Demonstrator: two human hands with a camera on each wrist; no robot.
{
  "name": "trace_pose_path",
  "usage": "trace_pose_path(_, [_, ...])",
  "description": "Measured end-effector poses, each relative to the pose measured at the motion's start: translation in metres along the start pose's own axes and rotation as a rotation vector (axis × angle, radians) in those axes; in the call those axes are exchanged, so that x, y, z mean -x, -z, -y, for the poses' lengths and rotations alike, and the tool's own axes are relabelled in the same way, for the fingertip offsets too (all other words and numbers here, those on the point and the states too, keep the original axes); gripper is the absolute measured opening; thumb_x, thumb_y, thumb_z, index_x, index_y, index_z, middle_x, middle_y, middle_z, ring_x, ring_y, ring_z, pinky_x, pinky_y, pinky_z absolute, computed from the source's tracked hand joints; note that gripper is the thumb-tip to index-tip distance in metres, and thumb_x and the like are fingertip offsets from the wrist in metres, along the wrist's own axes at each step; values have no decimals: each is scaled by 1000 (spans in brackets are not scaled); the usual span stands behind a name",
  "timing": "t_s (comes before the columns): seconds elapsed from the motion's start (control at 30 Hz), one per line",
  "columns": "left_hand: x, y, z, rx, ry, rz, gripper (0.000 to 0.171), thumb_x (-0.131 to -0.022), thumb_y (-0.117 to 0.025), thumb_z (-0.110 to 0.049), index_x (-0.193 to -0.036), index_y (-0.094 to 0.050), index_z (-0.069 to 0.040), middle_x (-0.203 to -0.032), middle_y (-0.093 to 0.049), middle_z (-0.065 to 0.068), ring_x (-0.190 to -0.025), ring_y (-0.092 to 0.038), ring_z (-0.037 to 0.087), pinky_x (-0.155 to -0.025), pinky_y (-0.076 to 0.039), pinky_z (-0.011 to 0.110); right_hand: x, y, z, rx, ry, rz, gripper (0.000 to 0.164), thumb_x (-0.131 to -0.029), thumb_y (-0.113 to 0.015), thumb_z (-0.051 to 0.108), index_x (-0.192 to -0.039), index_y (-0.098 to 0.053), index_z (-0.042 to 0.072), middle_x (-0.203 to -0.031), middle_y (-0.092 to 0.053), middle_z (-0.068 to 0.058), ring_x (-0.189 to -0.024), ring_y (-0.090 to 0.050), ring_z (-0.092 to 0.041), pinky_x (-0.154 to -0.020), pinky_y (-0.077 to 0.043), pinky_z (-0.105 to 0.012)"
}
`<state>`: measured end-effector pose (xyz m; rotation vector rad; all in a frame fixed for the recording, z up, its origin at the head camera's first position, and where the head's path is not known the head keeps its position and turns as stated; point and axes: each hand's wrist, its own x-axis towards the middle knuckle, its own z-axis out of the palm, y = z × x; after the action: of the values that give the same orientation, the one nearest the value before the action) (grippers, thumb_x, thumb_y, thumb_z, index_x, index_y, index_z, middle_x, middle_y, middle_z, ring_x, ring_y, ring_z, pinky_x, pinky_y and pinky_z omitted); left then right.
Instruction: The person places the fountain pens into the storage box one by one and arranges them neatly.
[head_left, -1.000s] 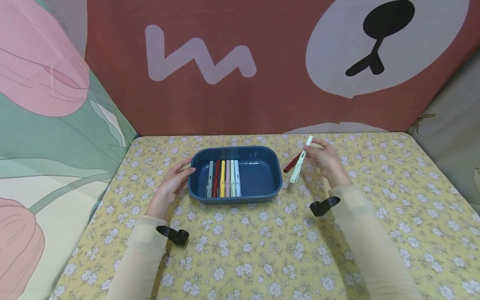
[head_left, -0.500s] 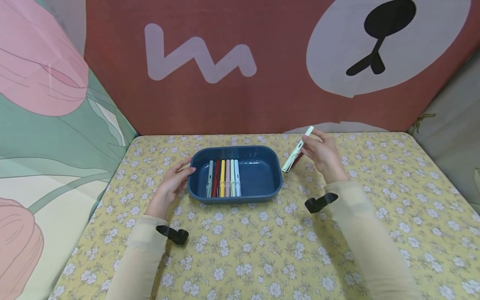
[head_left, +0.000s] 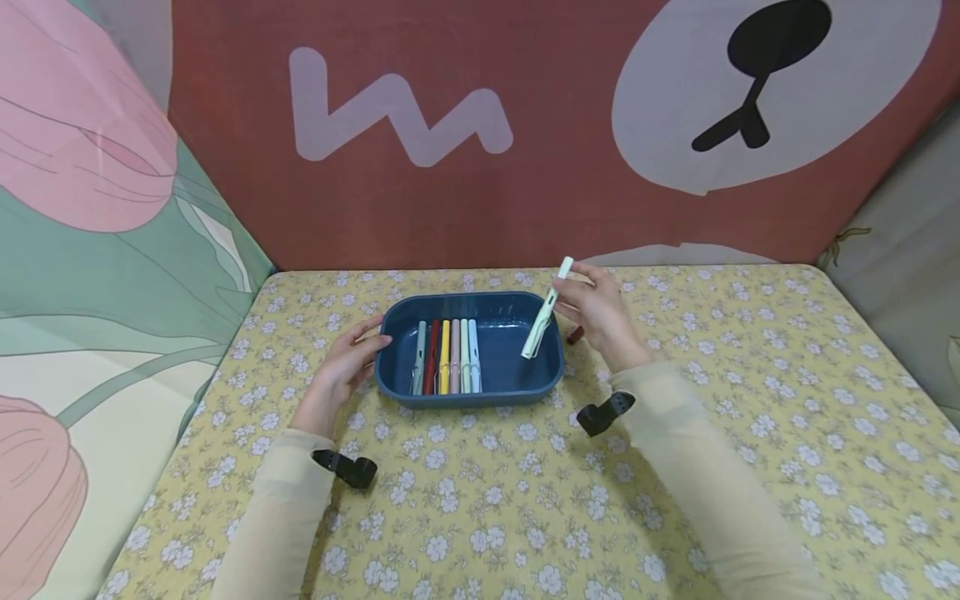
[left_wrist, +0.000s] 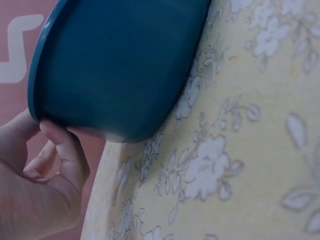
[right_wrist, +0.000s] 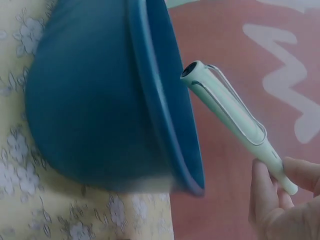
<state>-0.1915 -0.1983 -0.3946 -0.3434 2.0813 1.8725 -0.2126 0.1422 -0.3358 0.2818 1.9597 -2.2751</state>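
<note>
A dark blue tray [head_left: 510,365] with rounded corners sits on the table. My left hand [head_left: 343,368] grips its left end, finger and thumb at the rim; the left wrist view shows the fingertips at the tray edge [left_wrist: 34,100]. My right hand [head_left: 600,315] pinches a pale mint pen [head_left: 546,310] by its upper end. In the head view the pen slants over the right part of the tray, its clip end down. The right wrist view shows the pen's wire clip [right_wrist: 235,107] and round cap end near the tray's rim [right_wrist: 160,100].
Several pens stand in a row in the tray's left half, among them a dark red pen [head_left: 431,358] and a yellow pen [head_left: 445,358]. A dark red item [head_left: 575,336], mostly hidden, lies right of the tray. A red printed cloth [head_left: 450,217] rises behind the table.
My right hand has lifted the mint pen and carried it left, from beside the dark red item to over the tray's right side. My left hand and the tray have stayed in place.
</note>
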Motion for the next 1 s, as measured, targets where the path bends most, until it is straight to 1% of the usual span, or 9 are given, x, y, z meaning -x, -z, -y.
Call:
trace_pose_path(0.1, [0, 0, -1, -1, 9, -8, 60, -96, -58, -23, -150, -33, -24, -98, -62, -9, -71, -62, -2, -55, -45, 14, 0, -7, -4, 54, -10, 12, 53, -97, -54, 8, -144, -33, 2, -90, -57, 6, -76, -62, -1, -85, -53, -20])
trace_pose_path(0.2, [0, 0, -2, -7, 18, -16, 60, -95, -58, -22, -150, -33, -25, -100, -62, -8, -72, -63, -2, -55, -46, 14, 0, -13, -8, 82, -11, 25, 51, -97, -53, 8, -144, -34, 2, -94, -56, 3, -77, -62, -2, -94, -52, -28])
trace_pose_path(0.33, [1, -1, -4, -23, 22, -24, 59, -95, -58, -22, -149, -34, -25, -104, -61, -6, -74, -64, -2, -55, -46, 14, -1, -20, -13, 92, -20, 43, 49, -97, -53, 7, -142, -36, 3, -103, -56, -4, -84, -62, -6, -100, -49, -35])
trace_pose_path(0.47, [1, -2, -4, -34, 22, -30, 60, -95, -58, -22, -149, -34, -25, -105, -60, -5, -73, -63, -2, -55, -46, 15, -2, -26, -18, 90, -42, 58, 49, -97, -53, 8, -143, -36, 5, -106, -55, -5, -95, -61, -13, -102, -47, -37])
trace_pose_path(0.53, [1, -3, -4, -40, 21, -32, 59, -95, -58, -22, -150, -34, -25, -106, -60, -4, -73, -62, -1, -54, -45, 15, -2, -28, -20, 97, -47, 61, 49, -97, -54, 8, -143, -37, 5, -102, -55, -1, -96, -61, -13, -102, -48, -38])
trace_pose_path(0.73, [0, -2, -4, -54, 27, -42, 59, -95, -58, -24, -149, -34, -24, -115, -60, -1, -78, -64, -2, -57, -47, 14, -3, -34, -25, 114, -57, 72, 48, -97, -55, 8, -142, -39, 4, -98, -55, 1, -86, -63, -8, -101, -48, -39])
trace_pose_path(0.8, [0, -2, -4, -55, 30, -46, 58, -95, -59, -25, -149, -36, -22, -112, -61, -3, -77, -63, -2, -58, -47, 14, -3, -37, -26, 123, -60, 75, 48, -97, -55, 8, -142, -39, 4, -100, -55, 0, -82, -62, -5, -102, -48, -39])
trace_pose_path(0.9, [1, -2, -4, -53, 33, -50, 57, -95, -59, -25, -148, -38, -19, -103, -63, -7, -73, -62, -2, -57, -46, 14, -3, -40, -29, 136, -60, 79, 48, -97, -55, 9, -142, -39, 4, -102, -55, -2, -82, -61, -5, -101, -48, -39])
trace_pose_path(1.0, [2, -2, -4, -51, 34, -52, 57, -95, -60, -26, -147, -39, -18, -99, -63, -10, -70, -60, -2, -56, -45, 15, -3, -45, -33, 143, -61, 83, 46, -97, -55, 8, -140, -41, 3, -102, -55, -2, -94, -64, -16, -101, -48, -39])
